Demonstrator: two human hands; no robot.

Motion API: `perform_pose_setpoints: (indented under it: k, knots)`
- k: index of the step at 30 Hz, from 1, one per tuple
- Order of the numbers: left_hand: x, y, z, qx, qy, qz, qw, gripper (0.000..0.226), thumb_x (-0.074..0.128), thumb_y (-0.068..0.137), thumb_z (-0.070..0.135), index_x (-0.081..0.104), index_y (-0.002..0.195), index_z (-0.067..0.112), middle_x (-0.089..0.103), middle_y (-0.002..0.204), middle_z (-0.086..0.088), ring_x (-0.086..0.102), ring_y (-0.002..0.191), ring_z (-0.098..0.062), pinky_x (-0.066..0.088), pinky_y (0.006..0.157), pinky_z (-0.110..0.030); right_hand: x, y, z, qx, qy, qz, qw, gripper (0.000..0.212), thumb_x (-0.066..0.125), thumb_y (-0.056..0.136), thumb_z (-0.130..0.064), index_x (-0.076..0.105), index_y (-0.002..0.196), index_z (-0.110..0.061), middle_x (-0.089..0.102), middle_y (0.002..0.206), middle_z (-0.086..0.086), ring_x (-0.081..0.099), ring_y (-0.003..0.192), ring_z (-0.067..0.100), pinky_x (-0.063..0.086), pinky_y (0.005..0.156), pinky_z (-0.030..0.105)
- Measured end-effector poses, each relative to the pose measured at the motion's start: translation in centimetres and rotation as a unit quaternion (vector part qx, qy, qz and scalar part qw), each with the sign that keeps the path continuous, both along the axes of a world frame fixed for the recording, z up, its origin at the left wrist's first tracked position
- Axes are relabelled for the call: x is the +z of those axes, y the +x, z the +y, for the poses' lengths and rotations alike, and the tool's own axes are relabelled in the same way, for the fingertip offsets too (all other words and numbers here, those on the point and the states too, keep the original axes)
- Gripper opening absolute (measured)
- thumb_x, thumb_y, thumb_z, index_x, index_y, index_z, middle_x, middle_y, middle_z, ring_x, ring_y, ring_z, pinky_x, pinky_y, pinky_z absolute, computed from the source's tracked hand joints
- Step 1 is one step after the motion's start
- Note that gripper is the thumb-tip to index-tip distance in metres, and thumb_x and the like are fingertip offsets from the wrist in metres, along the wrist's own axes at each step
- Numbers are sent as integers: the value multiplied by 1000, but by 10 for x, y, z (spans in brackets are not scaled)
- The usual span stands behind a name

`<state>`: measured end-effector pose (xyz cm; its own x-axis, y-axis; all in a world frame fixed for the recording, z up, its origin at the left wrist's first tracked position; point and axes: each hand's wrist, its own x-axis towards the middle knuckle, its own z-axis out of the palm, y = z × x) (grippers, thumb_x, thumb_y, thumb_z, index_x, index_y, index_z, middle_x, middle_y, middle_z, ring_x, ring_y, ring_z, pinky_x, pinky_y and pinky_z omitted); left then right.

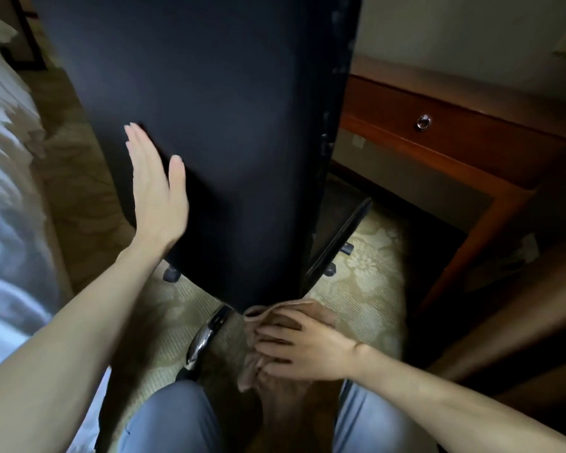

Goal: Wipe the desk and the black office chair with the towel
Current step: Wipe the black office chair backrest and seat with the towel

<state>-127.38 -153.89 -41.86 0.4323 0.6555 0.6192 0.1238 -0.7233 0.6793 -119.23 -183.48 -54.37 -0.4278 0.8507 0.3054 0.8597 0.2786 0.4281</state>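
The person is facing the rear of the tall black upholstered office chair (209,125), whose broad dark backrest is filling the middle of the view. The left hand (156,191) is lying flat against the left part of that backrest, fingers straight and close together, thumb spread to the side, holding nothing. The right hand (304,348) is working just below the chair's bottom edge, its fingers curling round the bunched tan cloth towel (321,313); the upper fold of the cloth is touching the lower right corner of the backrest, and a loose end is hanging down beneath the hand. The two hands are well apart, one up on the backrest and one at its foot. Under the chair a curved chrome base leg (206,338) is showing, with a dark caster (172,273) standing below the left hand and a black armrest (337,243) sloping out to the right of the backrest. To the right of the chair the reddish-brown wooden desk (438,148) is standing against the wall, a small metal ring pull (423,121) hanging on its drawer front. To the left of the chair a bed with white linen (7,191) is running along the edge of view. A beige patterned carpet (366,289) is lying beneath the chair, and the person's blue-grey trouser legs (174,420) are showing nearest the camera, below the chair.
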Motion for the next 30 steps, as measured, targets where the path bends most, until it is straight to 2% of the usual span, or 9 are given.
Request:
perform_pose_setpoints:
  k: [3,7,9,12,16,20,23,26,30]
  knots:
    - [7,-13,9,32,-27,25,999,63,25,112,35,6,164,5,3,173,-9,0,160,-21,-1,128,-29,34,-5,12,29,91,62,994,23,57,106,-27,79,109,-25,63,136,-1,57,131,23,31,121,50]
    - [20,-23,-17,17,-57,-48,997,53,38,112,22,26,162,9,28,168,-6,26,155,-16,18,127,-32,123,-7,58,20,287,102,952,42,58,104,-31,56,147,-27,51,149,-6,53,130,18,34,115,54]
    - [25,-30,-25,-10,-93,-60,994,52,40,112,27,29,162,17,34,165,-1,31,152,-10,23,124,-26,156,-13,84,47,349,92,932,32,60,103,-27,60,134,-30,55,150,3,55,129,23,40,110,59]
    - [26,-44,-20,-68,-151,-63,984,53,45,110,32,31,161,26,45,157,6,42,142,-2,32,113,-10,142,-21,113,60,345,106,931,21,60,102,-23,65,122,-26,55,147,11,54,133,28,41,111,62]
    - [26,-61,-3,-83,-197,-33,976,50,50,108,32,41,157,26,59,139,10,55,116,14,35,107,-9,93,-21,126,62,243,84,964,19,65,100,-18,75,113,-27,62,143,9,55,135,25,42,113,56]
    - [40,-77,2,-149,-298,-31,943,58,44,102,63,53,149,30,56,149,10,50,139,-4,33,122,-34,112,-31,130,111,167,101,974,13,74,96,-13,78,106,-22,64,140,10,56,136,27,46,107,56]
    - [31,-78,5,-147,-349,7,925,32,43,109,48,68,125,36,73,124,11,68,117,-7,52,103,-28,177,-41,144,133,264,156,942,12,81,91,-16,82,103,-14,66,136,15,58,134,33,49,103,60]
    - [10,-71,22,-98,-369,5,924,23,42,111,26,62,119,33,71,122,-3,62,127,-29,54,89,-17,259,-55,176,121,397,177,893,15,73,97,-14,80,109,-10,65,134,20,58,131,41,45,105,65]
    - [31,-71,8,-119,-371,-28,920,54,36,105,61,72,123,24,75,100,-4,66,99,-6,48,89,-27,341,-75,230,62,417,213,881,39,76,93,-21,71,131,-13,54,151,16,42,146,37,29,119,60]
